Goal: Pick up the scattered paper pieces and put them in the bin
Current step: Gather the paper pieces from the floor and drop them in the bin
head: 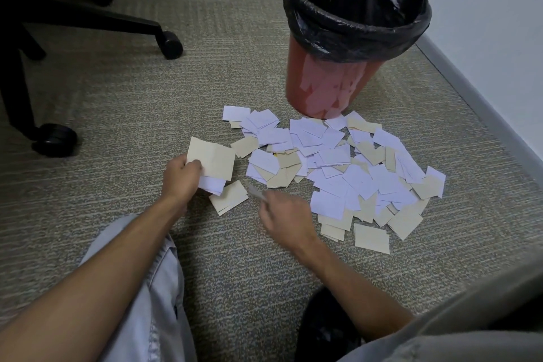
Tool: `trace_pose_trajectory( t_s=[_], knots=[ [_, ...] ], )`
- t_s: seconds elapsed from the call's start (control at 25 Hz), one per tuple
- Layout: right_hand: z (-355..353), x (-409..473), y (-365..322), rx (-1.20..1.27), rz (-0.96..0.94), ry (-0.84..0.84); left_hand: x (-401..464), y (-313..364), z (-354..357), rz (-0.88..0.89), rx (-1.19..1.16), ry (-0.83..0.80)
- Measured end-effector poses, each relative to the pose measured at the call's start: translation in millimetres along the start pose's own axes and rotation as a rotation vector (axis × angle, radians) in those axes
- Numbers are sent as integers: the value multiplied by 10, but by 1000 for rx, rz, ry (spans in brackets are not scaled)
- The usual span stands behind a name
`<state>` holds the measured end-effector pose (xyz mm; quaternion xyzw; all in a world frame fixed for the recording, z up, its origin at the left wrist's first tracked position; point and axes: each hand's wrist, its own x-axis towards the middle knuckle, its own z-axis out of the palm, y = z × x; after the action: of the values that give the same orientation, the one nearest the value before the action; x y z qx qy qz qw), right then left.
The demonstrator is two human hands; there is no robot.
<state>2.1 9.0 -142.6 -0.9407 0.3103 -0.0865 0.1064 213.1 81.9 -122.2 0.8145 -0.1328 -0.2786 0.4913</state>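
Observation:
Several white and cream paper pieces (pixel 338 167) lie in a loose heap on the carpet in front of a red bin (pixel 326 88) lined with a black bag. My left hand (pixel 180 176) grips a small stack of paper pieces (pixel 214 160), cream on top and white beneath, held just above the floor to the left of the heap. My right hand (pixel 285 216) is blurred and pinches one thin paper piece (pixel 257 192) at its fingertips, beside a cream piece (pixel 229 197) lying on the carpet.
A black office chair base with castor wheels (pixel 170 44) stands at the upper left. Grey skirting and walls run behind and to the right of the bin. My knee in light trousers (pixel 141 288) and a black shoe (pixel 326 329) are at the bottom.

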Motion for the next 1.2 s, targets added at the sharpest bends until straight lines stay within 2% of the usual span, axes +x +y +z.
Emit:
trace_pose_trajectory(
  t_s=[0.08, 0.2, 0.28, 0.36, 0.44, 0.6, 0.72, 0.96, 1.2],
  knots=[
    [-90, 53, 168, 161, 218, 48, 9, -7, 23, -29, 12, -57],
    [-174, 203, 469, 487, 452, 34, -56, -17, 104, -48, 127, -261],
    [-192, 364, 620, 668, 514, -59, -72, -67, 161, 25, 349, -378],
    [-218, 563, 682, 736, 483, -156, -78, -98, 201, 125, 553, -400],
    [-250, 755, 668, 674, 416, -254, -70, -107, 218, 149, 632, -366],
    [-156, 1055, 602, 133, 222, -336, -65, -127, 264, 173, 763, -323],
    [-57, 1116, 554, -54, 122, -397, -60, -124, 308, 180, 807, -310],
    [-12, 1226, 518, -56, 134, -405, -26, -146, 336, 111, 751, -288],
    [-53, 1106, 494, 235, 169, -204, 6, -151, 272, 116, 720, -314]
  ],
)
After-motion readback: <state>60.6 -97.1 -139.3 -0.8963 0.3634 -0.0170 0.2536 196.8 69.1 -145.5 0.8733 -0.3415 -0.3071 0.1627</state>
